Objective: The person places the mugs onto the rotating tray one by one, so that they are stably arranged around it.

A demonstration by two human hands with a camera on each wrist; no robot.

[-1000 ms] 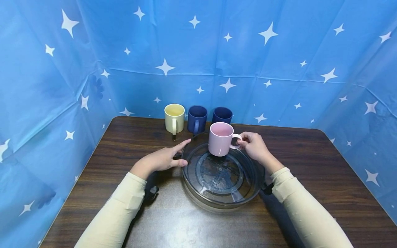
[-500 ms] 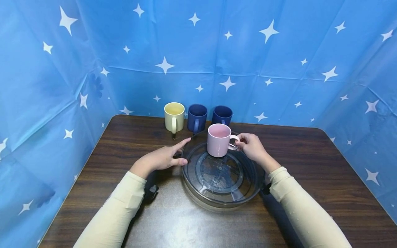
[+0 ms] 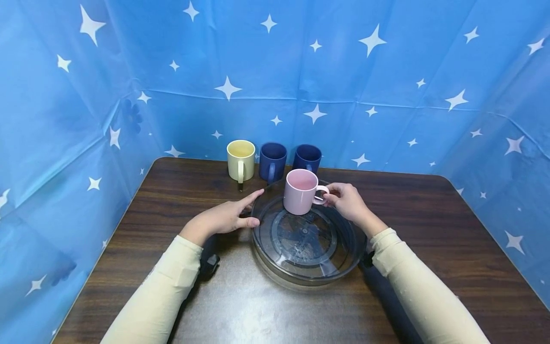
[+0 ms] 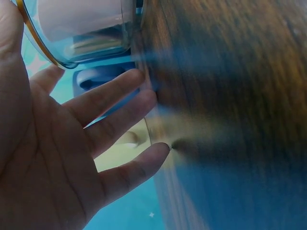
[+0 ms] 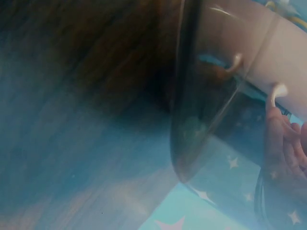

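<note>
In the head view, a pink mug is upright inside the far part of a smoky, see-through round tray with a raised rim. Whether its base rests on the tray floor I cannot tell. My right hand pinches the mug's handle between thumb and fingers. The left hand is at the tray's left rim, thumb and fingers spread apart. In the left wrist view, its fingers reach out straight beside the tray wall. Through the wall in the right wrist view, the pink mug shows.
Behind the tray stand a yellow mug and two dark blue mugs, one at the middle and one partly hidden behind the pink mug. A blue curtain with white stars closes off the back and sides of the brown wooden table.
The pink mug has shifted slightly left within the tray, with my right hand on its handle throughout. My left hand has stayed at the rim.
</note>
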